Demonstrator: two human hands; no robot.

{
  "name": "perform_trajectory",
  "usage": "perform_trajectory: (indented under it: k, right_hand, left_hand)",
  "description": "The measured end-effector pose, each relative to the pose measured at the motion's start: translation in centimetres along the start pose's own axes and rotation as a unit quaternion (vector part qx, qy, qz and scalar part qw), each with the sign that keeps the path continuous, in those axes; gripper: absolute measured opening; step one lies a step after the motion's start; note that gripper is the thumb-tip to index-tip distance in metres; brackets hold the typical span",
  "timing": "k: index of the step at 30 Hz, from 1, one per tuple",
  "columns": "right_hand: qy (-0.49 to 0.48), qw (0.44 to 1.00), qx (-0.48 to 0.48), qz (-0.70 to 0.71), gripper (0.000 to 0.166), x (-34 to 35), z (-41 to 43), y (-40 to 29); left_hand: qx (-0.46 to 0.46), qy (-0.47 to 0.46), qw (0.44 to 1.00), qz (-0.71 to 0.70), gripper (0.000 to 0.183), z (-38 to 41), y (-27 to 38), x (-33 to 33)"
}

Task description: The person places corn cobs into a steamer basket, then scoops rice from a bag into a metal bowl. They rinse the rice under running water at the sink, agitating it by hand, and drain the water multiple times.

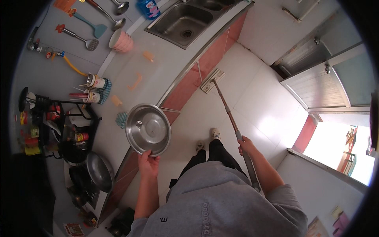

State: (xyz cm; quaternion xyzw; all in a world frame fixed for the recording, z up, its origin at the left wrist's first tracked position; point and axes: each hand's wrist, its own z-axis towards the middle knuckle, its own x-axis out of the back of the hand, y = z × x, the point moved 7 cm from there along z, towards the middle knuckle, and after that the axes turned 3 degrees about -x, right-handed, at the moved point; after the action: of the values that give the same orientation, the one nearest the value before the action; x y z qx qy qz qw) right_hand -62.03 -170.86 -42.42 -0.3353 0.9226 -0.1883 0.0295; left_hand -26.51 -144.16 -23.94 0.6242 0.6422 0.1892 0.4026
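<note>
My left hand [149, 163] grips the near rim of a round stainless steel basin [152, 127], which is tilted beside the counter's edge. A small light-coloured object [139, 124] shows inside the basin; I cannot tell what it is. In my right hand [247, 145] is the grey upper handle of a mop [228, 109] with a copper-coloured pole. The flat mop head [213, 81] rests on the pale tiled floor [254, 97], close to the pink-red cabinet front [186, 86].
The counter [157, 74] carries stacked pink bowls [121, 41], utensil cups [94, 96], a black spice rack [80, 114] and a wok [100, 171]. A steel sink [180, 25] lies at the far end, beside a blue bottle [149, 9]. On the right, a door [322, 84] stands ajar.
</note>
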Motion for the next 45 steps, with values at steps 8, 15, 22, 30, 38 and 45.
perform_trajectory:
  k: [8,15,22,30,38,45]
  right_hand:
    - [-0.002,1.0,0.02,-0.024,0.021,-2.4,7.9,-7.7]
    - [0.024,0.996,0.01,-0.081,0.027,1.8,3.0,3.7]
    - [0.078,0.994,-0.074,0.007,0.047,4.8,-7.6,14.9]
    - [0.218,0.967,-0.117,-0.061,0.059,8.6,-27.3,30.3]
    - [0.387,0.882,-0.178,-0.202,0.047,13.4,-45.5,39.7]
    - [0.371,0.85,-0.267,-0.262,0.042,19.1,-51.2,49.3]
  left_hand:
    - [-0.009,-0.034,0.999,0.01,0.033,-0.6,1.5,-1.0]
    - [0.005,-0.066,0.998,0.01,0.033,-0.9,1.6,-0.6]
    - [0.052,-0.15,0.986,0.042,0.031,0.6,-0.4,-3.6]
    - [0.089,-0.239,0.963,0.086,0.028,2.2,-3.3,-9.7]
    - [0.155,-0.284,0.936,0.138,0.016,-0.7,-9.3,-14.1]
    - [0.155,-0.325,0.922,0.141,0.007,-2.9,-15.3,-15.9]
